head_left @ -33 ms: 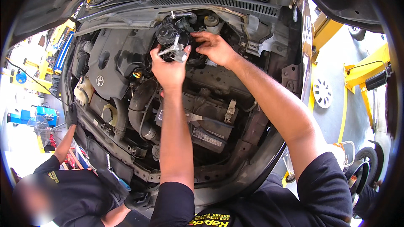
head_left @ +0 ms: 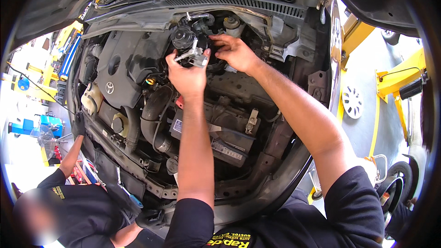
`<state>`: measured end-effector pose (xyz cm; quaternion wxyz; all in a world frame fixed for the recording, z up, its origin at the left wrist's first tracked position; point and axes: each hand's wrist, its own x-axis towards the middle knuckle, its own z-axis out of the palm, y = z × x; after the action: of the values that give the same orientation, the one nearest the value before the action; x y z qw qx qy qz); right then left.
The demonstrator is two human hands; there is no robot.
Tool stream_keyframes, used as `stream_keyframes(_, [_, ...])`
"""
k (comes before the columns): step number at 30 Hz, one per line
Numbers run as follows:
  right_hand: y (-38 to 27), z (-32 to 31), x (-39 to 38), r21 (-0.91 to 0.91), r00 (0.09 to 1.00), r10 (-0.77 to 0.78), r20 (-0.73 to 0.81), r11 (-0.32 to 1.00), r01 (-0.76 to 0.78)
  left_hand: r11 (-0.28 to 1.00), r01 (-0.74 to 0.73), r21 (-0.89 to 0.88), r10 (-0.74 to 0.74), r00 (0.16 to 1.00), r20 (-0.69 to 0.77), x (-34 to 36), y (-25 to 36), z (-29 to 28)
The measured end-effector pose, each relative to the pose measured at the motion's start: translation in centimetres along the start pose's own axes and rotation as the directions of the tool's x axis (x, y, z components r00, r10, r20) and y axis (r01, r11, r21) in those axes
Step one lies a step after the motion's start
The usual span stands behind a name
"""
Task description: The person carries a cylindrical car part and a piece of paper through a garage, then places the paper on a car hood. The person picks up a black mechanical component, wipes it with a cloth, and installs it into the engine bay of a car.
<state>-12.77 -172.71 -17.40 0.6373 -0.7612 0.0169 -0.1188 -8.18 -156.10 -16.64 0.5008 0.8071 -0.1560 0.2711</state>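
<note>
Deep at the back of an open car engine bay, my left hand [head_left: 189, 79] is closed from below around a silver metal bracket [head_left: 189, 56]. The bracket sits against a black, round-topped part [head_left: 183, 37], which stands just beyond my fingers. To its right, my right hand [head_left: 235, 54] reaches in with fingers apart and stretched leftward. Its fingertips are at the dark side of that part; whether they touch it I cannot tell. What lies beneath the bracket is hidden by my left hand.
A grey plastic engine cover [head_left: 131, 59] lies left of my hands. The battery [head_left: 229, 142] and a ribbed black air hose [head_left: 154, 115] sit nearer. A fluid reservoir [head_left: 232, 24] is behind my right hand. A gloved co-worker [head_left: 87, 206] leans at the front left.
My left hand has shifted slightly to the right, and the silver bracket in it has turned a little. My right hand is almost unmoved.
</note>
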Motion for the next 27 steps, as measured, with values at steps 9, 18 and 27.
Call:
stream_keyframes(9, [-1.1,-1.2,-1.3,0.375,0.978,0.206,-0.019,0.909,-0.184,0.956,0.134,-0.259,-0.107,0.987,0.116,0.2,-0.6,0.2])
stream_keyframes(18, [1.6,-2.6,-0.8,-0.217,0.914,0.286,-0.287,0.910,-0.352,0.965,0.134,-0.226,-0.092,0.978,0.187,1.5,-2.8,-0.8])
stream_keyframes(27, [4.4,-4.8,-1.1,-0.230,0.877,0.408,-0.255,0.855,-0.465,0.993,-0.007,-0.121,0.005,1.000,-0.015,0.7,-2.1,-0.4])
